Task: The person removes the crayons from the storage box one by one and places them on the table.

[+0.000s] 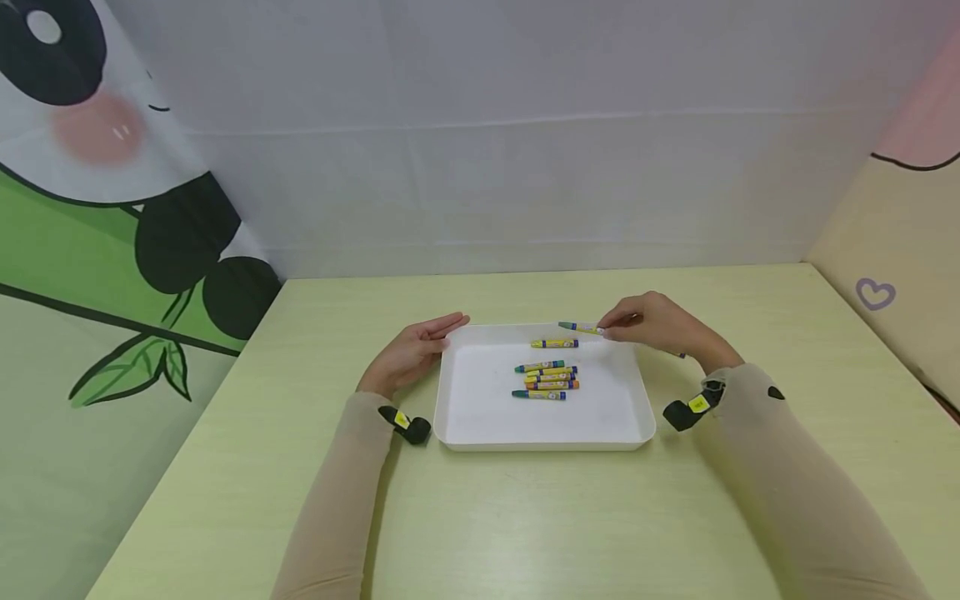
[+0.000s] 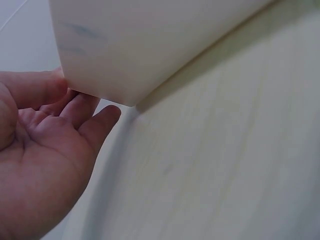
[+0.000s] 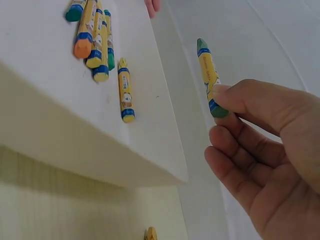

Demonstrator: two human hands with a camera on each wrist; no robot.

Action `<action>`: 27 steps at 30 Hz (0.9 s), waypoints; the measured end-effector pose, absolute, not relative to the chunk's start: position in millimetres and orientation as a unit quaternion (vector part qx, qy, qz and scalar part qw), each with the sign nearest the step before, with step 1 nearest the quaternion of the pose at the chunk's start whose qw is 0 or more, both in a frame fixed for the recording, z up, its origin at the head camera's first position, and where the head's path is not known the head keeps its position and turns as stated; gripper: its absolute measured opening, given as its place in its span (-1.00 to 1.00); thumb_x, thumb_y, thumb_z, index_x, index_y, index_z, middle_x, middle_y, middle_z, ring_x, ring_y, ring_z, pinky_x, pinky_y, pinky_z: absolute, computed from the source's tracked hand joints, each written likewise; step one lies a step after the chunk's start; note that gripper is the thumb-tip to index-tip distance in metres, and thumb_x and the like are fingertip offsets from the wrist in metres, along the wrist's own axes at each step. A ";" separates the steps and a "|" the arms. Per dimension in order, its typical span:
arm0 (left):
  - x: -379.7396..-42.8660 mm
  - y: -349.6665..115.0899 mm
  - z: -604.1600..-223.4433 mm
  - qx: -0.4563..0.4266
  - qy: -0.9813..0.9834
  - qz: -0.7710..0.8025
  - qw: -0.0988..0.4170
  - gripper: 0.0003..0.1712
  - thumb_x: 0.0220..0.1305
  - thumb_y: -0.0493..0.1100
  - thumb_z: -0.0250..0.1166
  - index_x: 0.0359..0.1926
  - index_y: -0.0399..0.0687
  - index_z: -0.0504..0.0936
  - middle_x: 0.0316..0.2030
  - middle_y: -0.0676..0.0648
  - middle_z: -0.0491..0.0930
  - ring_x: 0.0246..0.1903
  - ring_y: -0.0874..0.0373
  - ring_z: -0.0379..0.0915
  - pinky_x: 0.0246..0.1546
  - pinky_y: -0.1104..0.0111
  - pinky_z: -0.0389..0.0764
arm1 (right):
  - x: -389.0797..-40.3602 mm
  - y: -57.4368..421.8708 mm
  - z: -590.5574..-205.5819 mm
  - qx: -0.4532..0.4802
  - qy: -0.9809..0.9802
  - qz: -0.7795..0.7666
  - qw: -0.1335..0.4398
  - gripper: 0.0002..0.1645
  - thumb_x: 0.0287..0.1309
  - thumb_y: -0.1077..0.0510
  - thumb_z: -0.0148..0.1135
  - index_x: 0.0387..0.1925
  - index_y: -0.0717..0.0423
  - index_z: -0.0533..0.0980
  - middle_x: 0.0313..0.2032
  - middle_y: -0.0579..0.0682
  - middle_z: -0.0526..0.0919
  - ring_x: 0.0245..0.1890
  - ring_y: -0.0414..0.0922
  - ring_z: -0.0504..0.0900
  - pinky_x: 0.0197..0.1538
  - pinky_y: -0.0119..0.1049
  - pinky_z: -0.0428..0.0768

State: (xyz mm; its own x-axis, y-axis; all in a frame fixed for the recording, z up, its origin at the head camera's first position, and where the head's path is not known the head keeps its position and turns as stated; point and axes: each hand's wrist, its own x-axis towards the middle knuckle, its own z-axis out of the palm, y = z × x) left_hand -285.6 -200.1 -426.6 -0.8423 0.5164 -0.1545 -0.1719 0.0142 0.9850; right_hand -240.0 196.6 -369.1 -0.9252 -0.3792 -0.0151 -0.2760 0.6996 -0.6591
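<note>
My right hand [image 1: 654, 323] pinches a green crayon [image 3: 207, 75] by its blunt end, thumb against the wrapper, above the far right part of the white tray [image 1: 480, 421]. The crayon's green tip points left. Inside the tray lies a yellow crayon [image 1: 554, 343] by itself near the far side. Closer in, several crayons [image 1: 551, 385] sit in a loose row, green, yellow and orange, in yellow-and-blue wrappers. My left hand [image 1: 411, 354] holds the tray's far left corner, its thumb at the rim and fingers round the far side; in the left wrist view the tray partly covers those fingers.
An orange-yellow crayon tip [image 3: 151, 233] shows on the table right of the tray. The light wooden table [image 1: 480, 525] extends around the tray. A pale cloth backdrop [image 1: 525, 192] hangs behind it, with printed panels at both sides.
</note>
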 end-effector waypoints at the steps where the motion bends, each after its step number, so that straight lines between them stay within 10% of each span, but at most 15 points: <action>1: -285.5 -200.2 -426.5 0.129 0.668 0.689 0.249 -0.38 0.41 -0.48 -0.11 0.45 -0.14 0.16 0.46 -0.06 0.14 0.46 0.09 -0.02 0.41 0.18 0.10 | -238.9 199.7 -368.6 -0.175 0.921 -0.340 0.069 -0.73 0.23 0.03 0.26 -0.09 0.01 0.67 -0.08 0.00 0.69 -0.07 -0.06 0.60 -0.04 -0.21 0.57; 27: -286.2 -201.1 -427.9 0.135 0.665 0.691 0.250 -0.39 0.43 -0.46 -0.13 0.46 -0.14 0.15 0.46 -0.07 0.13 0.46 0.09 -0.02 0.43 0.16 0.08 | -226.2 270.8 -386.8 -0.096 0.943 -0.315 0.041 -0.59 0.28 -0.02 0.18 0.01 0.16 0.61 -0.01 0.20 0.65 0.02 0.11 0.57 -0.01 -0.08 0.57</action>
